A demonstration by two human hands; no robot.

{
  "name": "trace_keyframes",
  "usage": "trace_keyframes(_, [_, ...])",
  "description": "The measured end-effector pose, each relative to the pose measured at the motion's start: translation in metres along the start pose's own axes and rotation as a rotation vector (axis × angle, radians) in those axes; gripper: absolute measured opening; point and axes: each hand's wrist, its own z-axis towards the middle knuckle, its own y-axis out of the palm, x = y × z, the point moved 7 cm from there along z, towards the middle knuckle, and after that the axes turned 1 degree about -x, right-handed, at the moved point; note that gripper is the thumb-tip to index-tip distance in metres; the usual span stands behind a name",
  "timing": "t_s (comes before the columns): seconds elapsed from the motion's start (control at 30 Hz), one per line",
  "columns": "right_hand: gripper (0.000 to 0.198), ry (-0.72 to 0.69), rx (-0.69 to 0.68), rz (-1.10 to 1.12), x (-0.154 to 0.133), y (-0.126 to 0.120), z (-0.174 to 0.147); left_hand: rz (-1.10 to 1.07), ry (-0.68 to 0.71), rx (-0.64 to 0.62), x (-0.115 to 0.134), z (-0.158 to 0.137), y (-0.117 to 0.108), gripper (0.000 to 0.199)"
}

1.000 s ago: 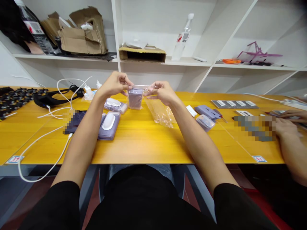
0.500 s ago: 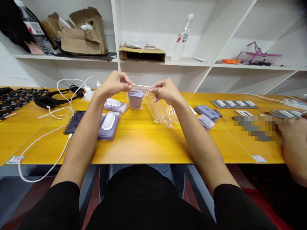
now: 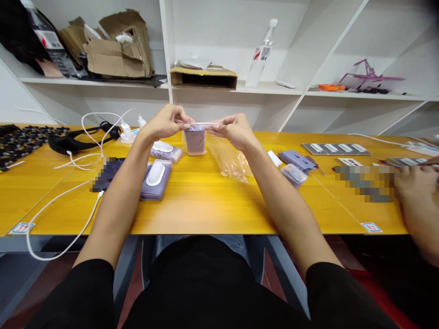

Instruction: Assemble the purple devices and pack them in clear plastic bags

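A clear plastic bag (image 3: 210, 124) is stretched by its top edge between my two hands. My left hand (image 3: 170, 122) pinches the left end of that edge, and my right hand (image 3: 234, 130) pinches the right end. A purple block-shaped item (image 3: 195, 140) hangs or stands just below the edge, seemingly inside the bag; I cannot tell if it touches the table. Below my right hand, more crumpled clear plastic (image 3: 230, 163) lies on the wood. Near my left forearm are a purple case with a white oval piece (image 3: 156, 176) and a similar bagged one (image 3: 167, 151).
A phone (image 3: 109, 172) with a white cable (image 3: 51, 208) and a black headset (image 3: 77, 140) lie at left. Purple parts (image 3: 297, 160) and a small clear-topped box (image 3: 294, 174) lie right. A co-worker's hand (image 3: 416, 187) works at far right. White shelves (image 3: 219, 96) stand behind.
My hands have come down slightly, bringing the bag's edge close over the purple item, which shows more of its front. The co-worker's hand has shifted a little.
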Motion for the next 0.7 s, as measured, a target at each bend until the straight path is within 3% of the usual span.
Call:
trace_keyframes(0.13, [0.015,-0.118,-0.012,-0.044,0.003,-0.002,0.003,0.015,0.067,0.006,-0.001,0.002,-0.001,0.027])
trace_keyframes(0.23, [0.014,-0.122,-0.006,-0.063,0.009,-0.003,0.005,0.068,0.112,-0.007,-0.005,0.005,0.001,0.021])
trace_keyframes(0.53, [0.010,0.126,-0.054,-0.252,0.009,-0.005,-0.001,0.188,0.039,-0.243,-0.007,-0.001,0.017,0.015])
trace_keyframes(0.7, [0.005,0.176,-0.189,-0.665,-0.005,-0.006,-0.012,0.377,-0.063,-0.463,-0.005,-0.010,0.031,0.013])
